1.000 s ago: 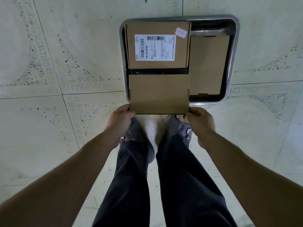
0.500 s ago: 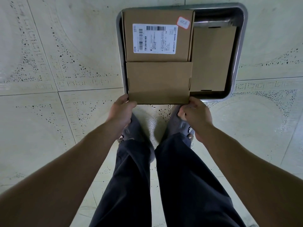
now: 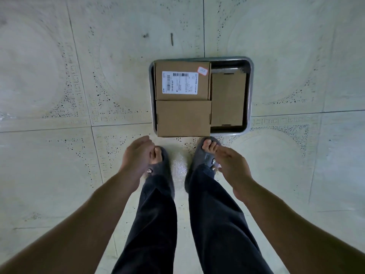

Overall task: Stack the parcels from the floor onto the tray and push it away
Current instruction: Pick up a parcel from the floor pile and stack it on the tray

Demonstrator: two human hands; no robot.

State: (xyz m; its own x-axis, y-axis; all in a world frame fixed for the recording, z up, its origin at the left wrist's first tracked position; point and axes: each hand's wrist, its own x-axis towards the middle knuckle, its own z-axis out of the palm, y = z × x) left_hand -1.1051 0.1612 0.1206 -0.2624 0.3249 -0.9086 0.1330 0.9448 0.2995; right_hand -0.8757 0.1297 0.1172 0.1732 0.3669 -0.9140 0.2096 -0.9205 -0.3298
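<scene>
Three parcels (image 3: 183, 118) sat in the tray (image 3: 250, 91), left hand (image 3: 138, 157) and right hand (image 3: 233, 167) both slack and empty, so pushing it away looked next.

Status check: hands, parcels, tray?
Left hand, right hand open, holding nothing. Labelled parcel, plain parcel, narrow parcel on tray; plain one covers near rim. No obstacle visible beyond.

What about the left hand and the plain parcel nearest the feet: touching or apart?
Apart. The head view shows bare floor between the left hand and the plain parcel.
</scene>
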